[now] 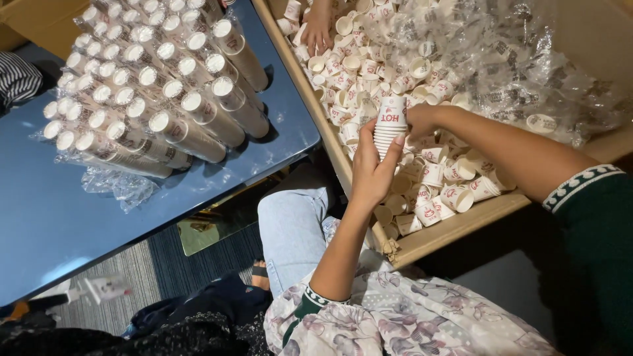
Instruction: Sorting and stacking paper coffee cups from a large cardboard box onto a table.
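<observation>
Holding a short stack of little paper cups (pixel 389 128), the person sits beside a big cardboard box (pixel 455 227). The left hand (pixel 372 171) is wrapped around the lower part of the stack, with the fingers (pixel 394 150) curled up along its side. The right hand (pixel 422 118) is closed on the top cup, pinching it near the upper end of the stack. The stack is held just over the box, close to its near wall. The cups are white with red marks on them. Inside the box lie lots and lots of loose cups (pixel 435 191), all tipped this way and that, some on their sides and some with their open ends up. Crinkly clear plastic wrap (pixel 501 59) lies over the cups at the far side of the box. Another person's hand (pixel 318 29) is down among the cups at the top edge of the box; I cannot tell if it is holding one. To the left is a shiny dark blue table (pixel 53 217). On it lies a pile of long cup stacks in clear bags (pixel 151 86), all lined up side by side with their round ends facing up at us. The person wears light blue jeans (pixel 290 227) and a flowery top (pixel 402 316). The right arm has a dark green sleeve (pixel 593 224) with a white patterned edge.
</observation>
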